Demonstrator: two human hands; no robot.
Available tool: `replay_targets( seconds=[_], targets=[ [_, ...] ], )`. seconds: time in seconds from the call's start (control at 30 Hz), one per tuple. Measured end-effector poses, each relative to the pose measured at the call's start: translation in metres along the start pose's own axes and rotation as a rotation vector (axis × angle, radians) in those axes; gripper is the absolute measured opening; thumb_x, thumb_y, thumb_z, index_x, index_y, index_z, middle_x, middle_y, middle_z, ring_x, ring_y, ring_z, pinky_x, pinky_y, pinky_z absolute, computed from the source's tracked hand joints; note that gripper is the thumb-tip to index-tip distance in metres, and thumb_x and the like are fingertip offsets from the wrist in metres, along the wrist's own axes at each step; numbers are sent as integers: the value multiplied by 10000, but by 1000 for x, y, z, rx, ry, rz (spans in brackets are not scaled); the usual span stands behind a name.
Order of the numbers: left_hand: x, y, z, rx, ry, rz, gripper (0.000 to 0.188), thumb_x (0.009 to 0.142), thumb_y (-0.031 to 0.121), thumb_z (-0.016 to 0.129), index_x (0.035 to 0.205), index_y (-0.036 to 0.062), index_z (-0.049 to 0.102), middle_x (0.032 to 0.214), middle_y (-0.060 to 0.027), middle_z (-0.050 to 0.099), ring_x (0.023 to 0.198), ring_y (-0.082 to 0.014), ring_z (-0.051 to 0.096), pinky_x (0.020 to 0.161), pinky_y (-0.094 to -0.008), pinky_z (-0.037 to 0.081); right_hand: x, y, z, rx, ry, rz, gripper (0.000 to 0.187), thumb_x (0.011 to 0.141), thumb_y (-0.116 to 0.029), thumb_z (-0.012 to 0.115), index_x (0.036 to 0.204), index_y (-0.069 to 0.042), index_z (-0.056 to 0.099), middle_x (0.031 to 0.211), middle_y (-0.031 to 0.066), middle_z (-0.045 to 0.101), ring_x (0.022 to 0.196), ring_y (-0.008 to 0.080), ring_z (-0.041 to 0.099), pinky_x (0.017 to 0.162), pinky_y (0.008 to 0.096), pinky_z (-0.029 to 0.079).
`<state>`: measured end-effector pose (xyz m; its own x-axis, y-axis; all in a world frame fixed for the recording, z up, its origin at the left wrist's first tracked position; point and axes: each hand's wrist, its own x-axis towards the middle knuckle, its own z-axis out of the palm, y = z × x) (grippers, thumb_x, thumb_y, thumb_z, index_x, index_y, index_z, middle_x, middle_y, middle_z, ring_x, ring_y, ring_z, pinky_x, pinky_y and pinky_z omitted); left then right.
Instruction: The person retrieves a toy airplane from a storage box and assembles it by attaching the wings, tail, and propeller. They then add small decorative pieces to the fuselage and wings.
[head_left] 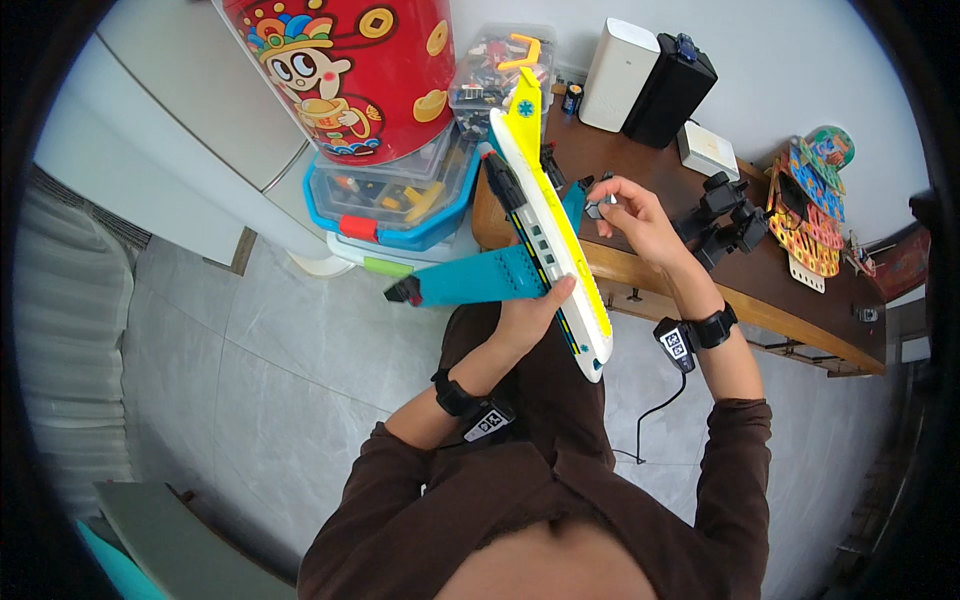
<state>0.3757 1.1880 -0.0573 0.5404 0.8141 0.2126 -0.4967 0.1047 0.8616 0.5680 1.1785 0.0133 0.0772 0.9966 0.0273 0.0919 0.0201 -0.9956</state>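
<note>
A toy airplane (548, 228) in white and yellow, with a teal wing (470, 280) and a dark engine, is held up over my lap. My left hand (530, 318) is closed around its body near the nose, thumb on the side. The yellow tail fin (524, 108) points away from me. Just right of the far wing, my right hand (640, 218) pinches a small grey and dark piece (597, 208) between thumb and fingers. That piece is too small to name exactly. Part of the far wing is hidden behind the airplane's body.
At right is a brown wooden table (640, 165) with a white box (620, 75), a black box (670, 90), black gear (725, 215) and colourful boards (805, 225). Lidded plastic bins (410, 230), a red bucket (350, 90) and a bin of bricks (490, 70) stand at far left.
</note>
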Motion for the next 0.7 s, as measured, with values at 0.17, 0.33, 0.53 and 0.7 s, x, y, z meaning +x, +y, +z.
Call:
replay_targets(
  seconds=[0.17,0.33,0.53,0.7],
  targets=[
    [0,0,2,98,-84,85,675,820,89,627,1327,8,189,1141,-112,487,1042,-181,514,893,-321,442,-2,7,-2,-34,-2,-26,141,885,-3,483,963,-51,590,796,-7,516,632,39,461,574,187,373],
    [0,0,5,195,-124,151,710,820,111,623,1339,-16,156,1189,-136,455,1092,-211,481,947,-348,396,-5,10,1,-46,-25,-75,125,881,4,489,918,-31,602,932,22,513,668,77,465,623,190,399],
    [1,3,6,261,-112,191,686,828,128,617,1333,-21,176,1202,-139,444,1113,-218,465,953,-355,384,-7,0,11,18,1,-116,213,877,-13,531,1085,-58,530,934,13,561,685,42,474,637,184,414],
    [0,-3,2,218,-65,145,680,835,139,616,1330,-29,181,1178,-151,474,1081,-217,488,949,-350,388,-9,-5,15,23,116,-37,274,853,-3,575,1113,-66,511,870,-15,596,745,22,518,690,179,441]
  ],
)
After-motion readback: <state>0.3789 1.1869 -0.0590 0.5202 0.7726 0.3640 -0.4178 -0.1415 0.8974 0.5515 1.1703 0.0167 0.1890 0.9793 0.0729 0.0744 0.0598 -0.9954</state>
